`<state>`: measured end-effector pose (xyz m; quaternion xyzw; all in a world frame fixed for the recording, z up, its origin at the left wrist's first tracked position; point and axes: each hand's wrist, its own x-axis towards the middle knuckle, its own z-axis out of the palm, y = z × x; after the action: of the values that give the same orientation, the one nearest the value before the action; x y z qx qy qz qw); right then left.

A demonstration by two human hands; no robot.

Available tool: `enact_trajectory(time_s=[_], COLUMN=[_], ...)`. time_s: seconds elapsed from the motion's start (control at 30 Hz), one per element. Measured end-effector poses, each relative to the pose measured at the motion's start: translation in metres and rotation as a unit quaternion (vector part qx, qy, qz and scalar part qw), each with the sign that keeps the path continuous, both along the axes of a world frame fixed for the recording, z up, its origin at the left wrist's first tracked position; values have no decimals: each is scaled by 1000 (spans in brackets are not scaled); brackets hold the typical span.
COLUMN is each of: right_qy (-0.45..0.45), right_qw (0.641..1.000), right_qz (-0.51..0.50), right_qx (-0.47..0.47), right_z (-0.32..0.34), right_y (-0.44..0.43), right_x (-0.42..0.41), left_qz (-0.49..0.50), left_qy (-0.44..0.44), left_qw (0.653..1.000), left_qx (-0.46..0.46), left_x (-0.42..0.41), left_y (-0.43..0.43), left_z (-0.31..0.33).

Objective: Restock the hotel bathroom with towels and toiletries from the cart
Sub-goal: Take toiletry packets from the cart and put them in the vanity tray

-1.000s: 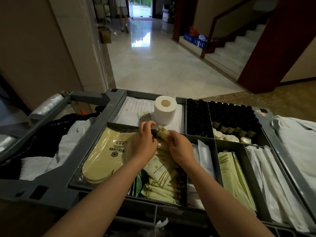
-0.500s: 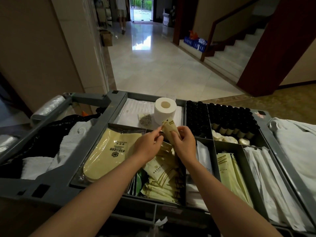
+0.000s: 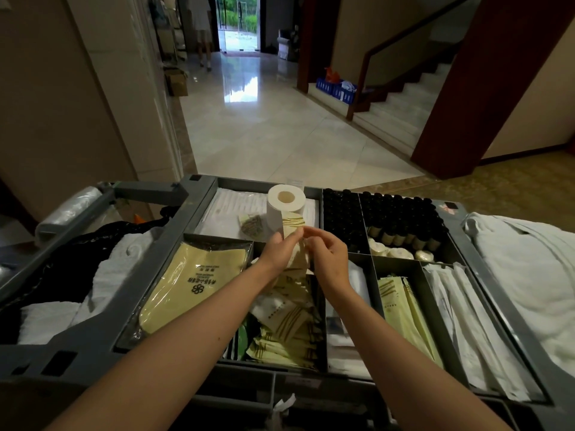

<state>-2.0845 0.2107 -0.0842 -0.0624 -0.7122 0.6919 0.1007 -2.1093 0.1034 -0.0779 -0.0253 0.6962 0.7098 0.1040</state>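
A grey housekeeping cart (image 3: 161,262) with a divided top tray stands in front of me. Over its middle compartment both hands hold a small stack of cream toiletry packets (image 3: 294,231) with olive stripes. My left hand (image 3: 280,251) pinches the packets from the left, my right hand (image 3: 329,253) from the right, fingertips meeting on them. More such packets (image 3: 289,331) lie loose in the compartment below. A toilet roll (image 3: 285,205) stands just behind the hands. White towels (image 3: 529,275) lie at the cart's right end, others (image 3: 102,275) at the left.
Yellow wrapped slippers (image 3: 193,281), black-capped bottles (image 3: 404,216), round soaps (image 3: 395,253), pale yellow sachets (image 3: 401,312) and long white packets (image 3: 473,321) fill other compartments. Beyond the cart lie a glossy tiled hall, stairs (image 3: 401,101) at right, a blue crate (image 3: 336,87), a distant person (image 3: 202,32).
Both hands have lifted the packets out of the compartment and raised them in front of the toilet roll. The camera view has tilted up slightly.
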Motion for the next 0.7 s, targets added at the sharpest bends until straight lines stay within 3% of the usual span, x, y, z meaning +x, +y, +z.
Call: enact_trajectory(time_s=[0.27, 0.4, 0.7], right_qy=[-25, -47, -46], right_qw=[999, 998, 991], right_qz=[-35, -39, -20], right_qx=[-9, -4, 125], right_z=[4, 1, -12], right_y=[37, 52, 70], right_x=[23, 40, 73], left_qz=[-22, -26, 44], left_qy=[-28, -15, 28], left_qw=[999, 999, 999], left_qx=[26, -10, -11], left_x=[23, 36, 58], left_y=[21, 36, 46], left_z=[-15, -24, -36])
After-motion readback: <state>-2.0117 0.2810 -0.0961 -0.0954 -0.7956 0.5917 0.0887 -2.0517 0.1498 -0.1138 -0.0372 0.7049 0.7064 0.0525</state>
